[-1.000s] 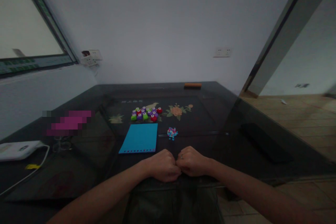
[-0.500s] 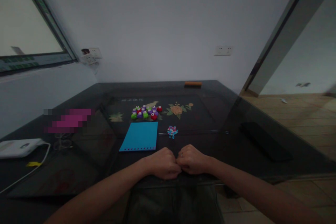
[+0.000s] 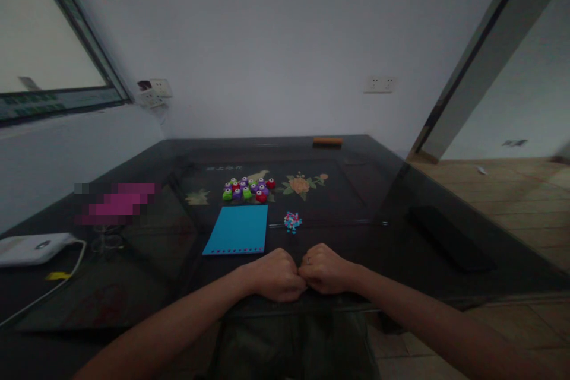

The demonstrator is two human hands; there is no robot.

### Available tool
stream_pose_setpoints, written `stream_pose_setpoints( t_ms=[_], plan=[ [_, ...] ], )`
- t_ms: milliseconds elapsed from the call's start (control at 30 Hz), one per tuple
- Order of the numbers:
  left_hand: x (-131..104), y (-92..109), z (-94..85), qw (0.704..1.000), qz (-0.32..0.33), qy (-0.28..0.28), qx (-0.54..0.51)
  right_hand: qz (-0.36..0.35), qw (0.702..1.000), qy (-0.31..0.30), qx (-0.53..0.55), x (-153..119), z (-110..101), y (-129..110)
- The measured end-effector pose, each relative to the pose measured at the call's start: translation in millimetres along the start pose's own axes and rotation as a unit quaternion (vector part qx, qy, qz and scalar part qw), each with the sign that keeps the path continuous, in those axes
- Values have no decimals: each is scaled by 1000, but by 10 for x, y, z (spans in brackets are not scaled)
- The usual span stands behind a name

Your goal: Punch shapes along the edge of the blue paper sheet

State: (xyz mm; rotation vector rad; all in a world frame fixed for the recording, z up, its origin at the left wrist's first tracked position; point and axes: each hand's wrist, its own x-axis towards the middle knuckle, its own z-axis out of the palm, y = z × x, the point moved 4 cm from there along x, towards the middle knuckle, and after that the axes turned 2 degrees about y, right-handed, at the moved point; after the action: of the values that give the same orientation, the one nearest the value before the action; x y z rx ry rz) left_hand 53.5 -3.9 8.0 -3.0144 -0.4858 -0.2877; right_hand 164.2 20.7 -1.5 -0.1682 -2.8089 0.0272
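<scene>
Both my hands rest on the near edge of the dark table, closed into fists with their knuckles touching. My left hand (image 3: 276, 275) is just below a blue rectangular board (image 3: 238, 229) with a row of small holes along its near edge. My right hand (image 3: 328, 270) wears a ring, and nothing shows in either fist. Ahead of the fists lies a small pile of pink, white and blue bead-like bits (image 3: 293, 221). Behind the board stands a cluster of red, green and purple one-eyed pieces (image 3: 247, 189).
On the left are a pixelated pink patch (image 3: 118, 202), a white device (image 3: 35, 249) with a cable and a yellow tag (image 3: 57, 276). A long black object (image 3: 449, 238) lies at the right, and an orange-brown bar (image 3: 328, 142) near the wall.
</scene>
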Motion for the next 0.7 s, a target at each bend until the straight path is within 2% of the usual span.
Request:
stream_pose_setpoints(
  t_ms=[700],
  plan=[
    [14,2,-4,1000,0,0,-1,0,1000,-7,1,10,-10,-3]
  ],
)
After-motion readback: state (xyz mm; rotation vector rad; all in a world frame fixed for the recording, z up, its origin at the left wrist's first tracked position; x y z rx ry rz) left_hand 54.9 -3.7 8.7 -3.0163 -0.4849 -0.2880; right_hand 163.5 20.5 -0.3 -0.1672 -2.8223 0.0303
